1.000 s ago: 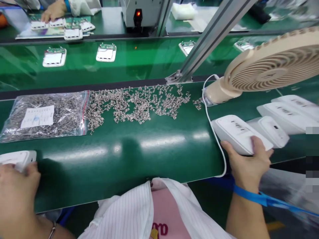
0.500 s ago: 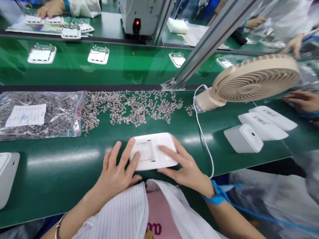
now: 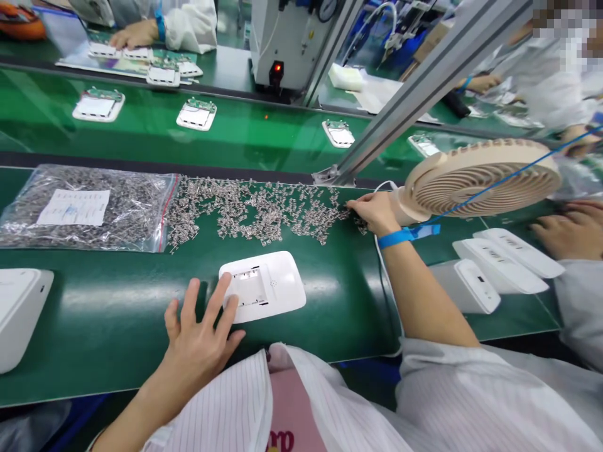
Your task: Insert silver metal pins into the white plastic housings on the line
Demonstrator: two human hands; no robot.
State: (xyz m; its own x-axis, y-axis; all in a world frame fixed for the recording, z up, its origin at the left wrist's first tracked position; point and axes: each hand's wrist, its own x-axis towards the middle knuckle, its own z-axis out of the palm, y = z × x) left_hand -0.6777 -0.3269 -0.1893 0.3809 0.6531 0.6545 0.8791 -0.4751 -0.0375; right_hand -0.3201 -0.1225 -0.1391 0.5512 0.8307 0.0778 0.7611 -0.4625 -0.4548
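A white plastic housing (image 3: pixel 285 282) with a rectangular recess lies flat on the green table, near its front edge. My left hand (image 3: pixel 200 333) has its fingers spread, and the fingertips touch the housing's left end. Farther right, my right hand (image 3: pixel 374 210) reaches to the right end of a spread of small metal parts (image 3: pixel 264 216). Its thumb and fingers are pressed together at the parts, and what lies between them is too small to tell. A blue wrist strap (image 3: pixel 398 238) is round my right wrist.
A beige fan (image 3: pixel 485 179) stands right beside my right hand, its white cable hanging down the table. White devices (image 3: pixel 502 267) sit at the right, near another person's hand (image 3: pixel 570 229). A bag of metal parts (image 3: pixel 122 220) lies left. Behind runs a green belt (image 3: pixel 151 125) carrying white units.
My right hand has let go of the white housing and moved up and right to the metal parts by the fan. My left hand stays at the housing, which now lies flatter on the table.
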